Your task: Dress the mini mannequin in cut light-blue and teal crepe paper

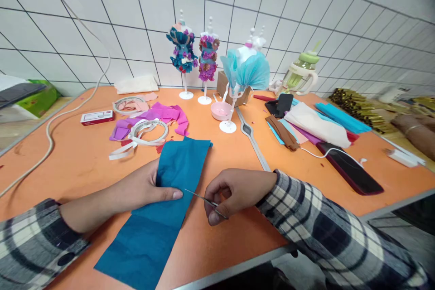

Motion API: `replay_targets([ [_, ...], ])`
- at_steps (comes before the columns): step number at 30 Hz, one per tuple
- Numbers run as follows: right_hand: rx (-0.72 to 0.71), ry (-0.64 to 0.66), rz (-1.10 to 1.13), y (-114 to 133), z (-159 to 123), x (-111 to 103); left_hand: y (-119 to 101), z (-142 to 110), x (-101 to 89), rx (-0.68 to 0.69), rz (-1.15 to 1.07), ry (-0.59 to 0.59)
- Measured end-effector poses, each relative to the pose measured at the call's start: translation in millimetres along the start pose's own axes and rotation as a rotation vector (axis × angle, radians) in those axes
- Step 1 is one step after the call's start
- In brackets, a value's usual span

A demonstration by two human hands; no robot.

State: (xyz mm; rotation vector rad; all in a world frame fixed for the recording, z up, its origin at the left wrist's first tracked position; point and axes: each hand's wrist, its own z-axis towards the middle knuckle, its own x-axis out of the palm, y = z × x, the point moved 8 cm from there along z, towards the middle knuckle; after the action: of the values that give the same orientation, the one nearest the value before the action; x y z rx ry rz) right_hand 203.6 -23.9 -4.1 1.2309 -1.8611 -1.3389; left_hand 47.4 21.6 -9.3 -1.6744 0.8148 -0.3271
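Observation:
My left hand (151, 186) grips a long teal strip of crepe paper (149, 231), thumb on top and the other fingers hidden beneath it. The strip slants across the table, its lower end toward me. In my right hand (231, 190) is a small pair of metal scissors (204, 198), fingers closed round the handles. Their thin tip lies over the paper's right edge, just right of my left thumb. Whether the blades are apart cannot be made out.
Behind the paper lie a tape roll (149, 132), purple crepe paper (170, 113) and a small red-and-white box (97, 118). Several white mini dress forms (228, 126) stand near a pink bowl (221, 111). Rightward are a green-lidded bottle (301, 72), paper pieces (316, 122) and a phone (353, 170).

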Motion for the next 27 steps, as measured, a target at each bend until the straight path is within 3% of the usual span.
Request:
replay_targets([
  [13, 0.028, 0.014, -0.002, -7.3, -0.6, -0.2, 1.4, 1.3, 3.9, 0.05, 0.02, 0.065],
  [27, 0.023, 0.015, 0.004, -7.2, -0.4, 0.2, -7.0, 1.0, 2.8, 0.062, 0.038, 0.033],
])
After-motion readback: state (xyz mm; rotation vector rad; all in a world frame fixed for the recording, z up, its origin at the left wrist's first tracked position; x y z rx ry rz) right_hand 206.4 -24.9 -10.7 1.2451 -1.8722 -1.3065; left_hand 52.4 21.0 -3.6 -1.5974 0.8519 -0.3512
